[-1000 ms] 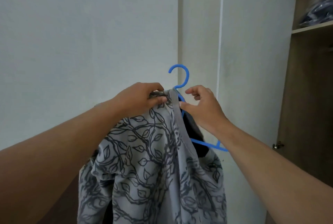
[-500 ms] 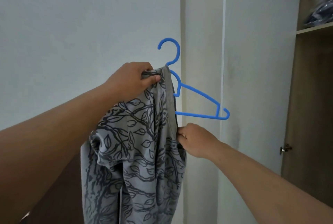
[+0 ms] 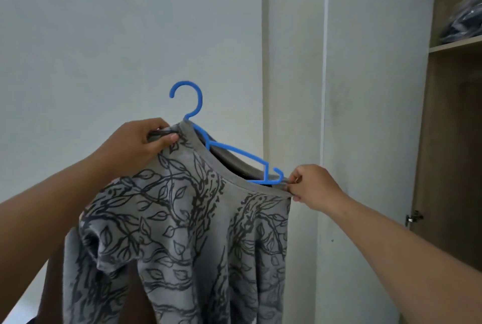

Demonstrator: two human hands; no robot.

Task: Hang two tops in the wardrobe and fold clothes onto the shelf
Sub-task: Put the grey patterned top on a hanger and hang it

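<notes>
Top (image 3: 187,232) on hanger (image 3: 236,152), neckline edges pinched by left hand (image 3: 140,142) and right hand (image 3: 311,184).

Both forearms are bare to the frame's edge — no sleeve, watch or ring shows on either.

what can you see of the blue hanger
The hanger is bright blue and looks like thin moulded plastic, with an open curved hook on top, pointing left. It is tilted, its right arm sloping down to a small notched tip. Its left arm is hidden inside the grey leaf-print top, whose neckline is stretched over it. The left hand grips the collar beside the hook's stem; the right hand pinches the neckline at the hanger's right tip. It is held up before a pale wall, not yet hung.
</notes>
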